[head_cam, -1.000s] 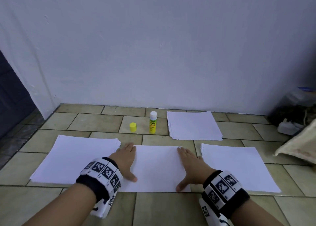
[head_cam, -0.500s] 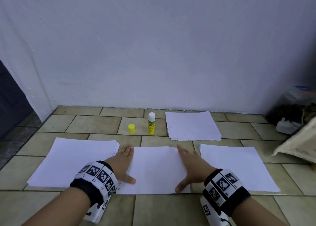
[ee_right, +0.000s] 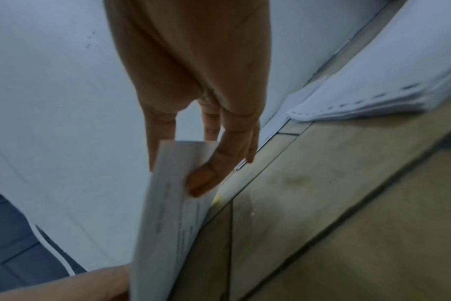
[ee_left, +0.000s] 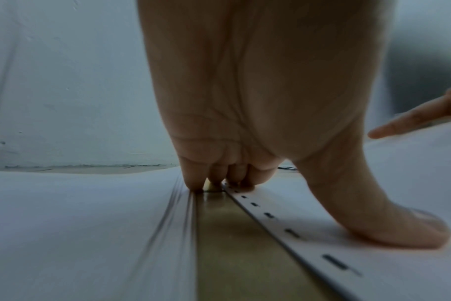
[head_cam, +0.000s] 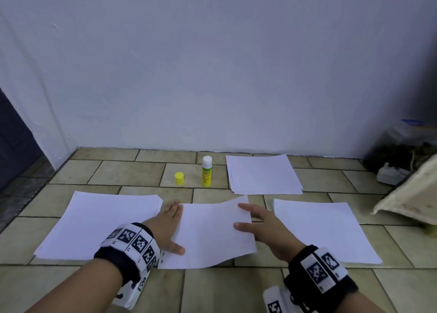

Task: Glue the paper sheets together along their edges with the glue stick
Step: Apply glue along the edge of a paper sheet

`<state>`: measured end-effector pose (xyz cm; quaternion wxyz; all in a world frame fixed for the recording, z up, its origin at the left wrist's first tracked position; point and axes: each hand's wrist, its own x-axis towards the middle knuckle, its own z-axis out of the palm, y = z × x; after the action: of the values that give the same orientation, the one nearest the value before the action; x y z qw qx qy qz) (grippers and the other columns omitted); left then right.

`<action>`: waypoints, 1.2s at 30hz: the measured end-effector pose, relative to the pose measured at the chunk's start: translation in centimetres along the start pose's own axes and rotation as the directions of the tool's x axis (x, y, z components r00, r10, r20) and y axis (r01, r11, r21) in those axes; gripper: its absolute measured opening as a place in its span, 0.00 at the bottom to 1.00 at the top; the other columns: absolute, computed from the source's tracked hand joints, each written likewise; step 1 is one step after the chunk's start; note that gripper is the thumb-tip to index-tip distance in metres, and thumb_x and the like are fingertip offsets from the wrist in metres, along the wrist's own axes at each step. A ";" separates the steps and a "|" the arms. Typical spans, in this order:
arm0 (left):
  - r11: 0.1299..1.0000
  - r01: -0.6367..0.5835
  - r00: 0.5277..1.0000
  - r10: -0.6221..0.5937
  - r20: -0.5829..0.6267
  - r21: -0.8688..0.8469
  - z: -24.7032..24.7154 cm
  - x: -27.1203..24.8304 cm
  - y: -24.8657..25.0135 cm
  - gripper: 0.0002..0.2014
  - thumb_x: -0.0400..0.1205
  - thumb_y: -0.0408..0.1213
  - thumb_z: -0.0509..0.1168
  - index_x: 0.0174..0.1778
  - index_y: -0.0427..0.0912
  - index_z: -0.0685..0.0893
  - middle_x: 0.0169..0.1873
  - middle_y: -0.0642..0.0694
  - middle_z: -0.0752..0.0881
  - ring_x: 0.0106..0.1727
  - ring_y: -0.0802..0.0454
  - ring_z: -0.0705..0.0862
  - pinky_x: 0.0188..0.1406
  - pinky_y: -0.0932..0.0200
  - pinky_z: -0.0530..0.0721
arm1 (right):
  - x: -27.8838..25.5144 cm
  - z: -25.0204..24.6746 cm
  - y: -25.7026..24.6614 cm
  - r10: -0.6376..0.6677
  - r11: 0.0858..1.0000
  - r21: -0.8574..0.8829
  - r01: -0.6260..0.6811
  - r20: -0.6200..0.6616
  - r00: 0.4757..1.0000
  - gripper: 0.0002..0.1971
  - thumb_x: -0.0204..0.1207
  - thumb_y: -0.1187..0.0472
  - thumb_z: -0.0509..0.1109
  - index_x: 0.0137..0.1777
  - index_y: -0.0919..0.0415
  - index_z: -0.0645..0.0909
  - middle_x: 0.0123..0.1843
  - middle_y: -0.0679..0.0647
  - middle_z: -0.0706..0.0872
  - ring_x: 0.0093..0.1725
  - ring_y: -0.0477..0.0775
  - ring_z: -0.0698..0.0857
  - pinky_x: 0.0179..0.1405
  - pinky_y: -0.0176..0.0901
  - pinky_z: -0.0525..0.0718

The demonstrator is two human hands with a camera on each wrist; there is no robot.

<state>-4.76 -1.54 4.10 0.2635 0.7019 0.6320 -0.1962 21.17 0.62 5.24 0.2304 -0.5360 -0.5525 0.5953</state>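
**Lifting the right edge of the middle sheet**

Lifting: the right hand [head_cam: 267, 227] pinches the right edge of the middle paper sheet [head_cam: 208, 232], thumb on top and fingers beneath, so that edge curls up off the tiled floor [head_cam: 132, 173]. In the right wrist view the thumb [ee_right: 206, 177] presses the raised paper from the inner side.

Left hand [head_cam: 168, 227]: flat, fingers straight, held wide; it lies on the floor in the gap between the left stack of paper [head_cam: 99, 225] and the sheet, thumb pressing the sheet's near left corner. A row of punched slots runs along that left edge in the left wrist view.

Glue stick [head_cam: 207, 174]: upright, uncapped, on the floor far of the sheet, near the wall [head_cam: 212, 64]. Its yellow cap [head_cam: 179, 178] stands just to its left, apart.

Further stacks: one far right [head_cam: 262, 174] beside the glue stick, one near right [head_cam: 324, 230].
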 end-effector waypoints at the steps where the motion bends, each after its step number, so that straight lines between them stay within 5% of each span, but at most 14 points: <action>1: 1.000 0.001 1.000 -0.001 -0.002 0.001 0.0 0.0 0.0 0.57 0.79 0.59 0.66 0.80 0.32 0.29 0.81 0.38 0.28 0.83 0.45 0.31 0.83 0.53 0.43 | 0.0 0.0 -0.1 0.007 1.000 -0.017 -0.007 0.029 1.000 0.30 0.69 0.67 0.79 0.69 0.48 0.75 0.68 0.51 0.77 0.59 0.52 0.82 0.49 0.38 0.86; 4: 1.000 -0.002 1.000 0.002 -0.006 0.000 0.1 0.1 -0.1 0.58 0.79 0.59 0.66 0.80 0.32 0.29 0.81 0.39 0.28 0.83 0.45 0.32 0.83 0.54 0.43 | 0.3 -0.5 -0.6 0.037 0.984 -0.178 -0.020 0.090 0.995 0.41 0.66 0.74 0.78 0.76 0.49 0.69 0.67 0.51 0.73 0.62 0.54 0.78 0.43 0.31 0.83; 7: 1.000 -0.009 1.000 0.009 -0.002 -0.001 0.1 0.2 -0.3 0.60 0.77 0.62 0.66 0.80 0.32 0.29 0.81 0.39 0.28 0.83 0.45 0.31 0.83 0.53 0.42 | 0.9 -1.5 -0.9 0.079 0.975 -0.218 -0.051 0.122 0.989 0.48 0.65 0.77 0.76 0.82 0.51 0.59 0.71 0.50 0.69 0.64 0.58 0.78 0.44 0.37 0.85; 11: 0.999 -0.031 0.999 0.031 0.017 0.007 0.1 0.3 -0.5 0.73 0.60 0.75 0.64 0.79 0.31 0.26 0.78 0.42 0.24 0.82 0.44 0.28 0.81 0.54 0.39 | 1.0 -2.8 -0.9 0.057 0.978 -0.209 -0.024 0.150 0.987 0.51 0.65 0.77 0.76 0.83 0.46 0.56 0.75 0.46 0.70 0.64 0.56 0.80 0.48 0.39 0.86; 16: 0.997 0.022 0.999 -0.020 -0.035 0.075 0.5 0.6 0.4 0.64 0.73 0.62 0.71 0.80 0.31 0.28 0.81 0.37 0.28 0.82 0.42 0.29 0.82 0.52 0.39 | 0.2 -5.4 -1.6 -0.039 0.969 -0.234 0.084 0.192 0.981 0.53 0.64 0.77 0.77 0.82 0.41 0.56 0.73 0.43 0.73 0.64 0.51 0.81 0.68 0.49 0.80; 20: 0.995 0.038 0.998 -0.034 -0.043 0.089 0.4 0.3 0.9 0.64 0.73 0.59 0.72 0.81 0.33 0.29 0.81 0.37 0.29 0.83 0.43 0.31 0.82 0.52 0.41 | -0.4 -8.6 -2.6 -0.133 0.967 -0.186 0.172 0.201 0.971 0.51 0.65 0.80 0.76 0.79 0.36 0.62 0.71 0.39 0.78 0.60 0.63 0.85 0.64 0.51 0.83; 24: 0.991 0.059 0.998 -0.054 -0.043 0.120 0.8 0.8 0.7 0.65 0.72 0.59 0.73 0.80 0.33 0.29 0.81 0.36 0.29 0.83 0.42 0.32 0.83 0.50 0.42 | -0.1 -12.0 -3.4 -0.210 0.954 -0.194 0.231 0.123 0.970 0.47 0.66 0.80 0.74 0.78 0.38 0.67 0.60 0.59 0.87 0.54 0.27 0.81 0.68 0.39 0.73; 27: 0.986 0.073 0.997 -0.067 -0.046 0.150 1.0 1.3 0.7 0.66 0.71 0.61 0.73 0.80 0.32 0.28 0.81 0.35 0.29 0.83 0.41 0.31 0.84 0.48 0.44 | 0.7 -13.9 -4.1 -0.273 0.959 -0.049 0.280 0.120 0.955 0.50 0.57 0.72 0.83 0.78 0.41 0.69 0.67 0.40 0.83 0.74 0.33 0.70 0.77 0.45 0.68; 31: 0.981 0.079 0.996 -0.072 -0.047 0.177 1.1 1.7 0.5 0.66 0.71 0.64 0.72 0.80 0.32 0.28 0.81 0.35 0.29 0.83 0.41 0.32 0.84 0.47 0.45 | 2.4 -15.4 -5.6 -0.296 0.955 0.007 0.297 0.107 0.949 0.61 0.40 0.55 0.91 0.77 0.43 0.65 0.73 0.30 0.73 0.73 0.31 0.71 0.61 0.27 0.78; 33: 0.981 0.082 0.996 -0.075 -0.045 0.178 1.2 1.8 0.5 0.66 0.71 0.63 0.72 0.79 0.32 0.28 0.81 0.35 0.29 0.83 0.41 0.32 0.84 0.47 0.46 | 4.1 -16.2 -5.8 -0.305 0.948 -0.073 0.309 0.062 0.950 0.56 0.50 0.62 0.87 0.79 0.44 0.63 0.75 0.27 0.67 0.76 0.28 0.63 0.65 0.22 0.72; 36: 0.979 0.085 0.996 -0.079 -0.040 0.183 1.3 1.9 0.5 0.66 0.71 0.63 0.71 0.79 0.31 0.27 0.80 0.35 0.28 0.83 0.40 0.31 0.84 0.46 0.46 | 6.7 -16.9 -5.8 -0.271 0.951 -0.148 0.270 0.012 0.963 0.49 0.64 0.85 0.70 0.82 0.53 0.60 0.82 0.37 0.60 0.80 0.33 0.56 0.69 0.27 0.70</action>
<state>-3.94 -0.88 1.97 0.1788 0.6997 0.6436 -0.2532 32.25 14.96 11.07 0.2714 -0.4736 -0.6624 0.5130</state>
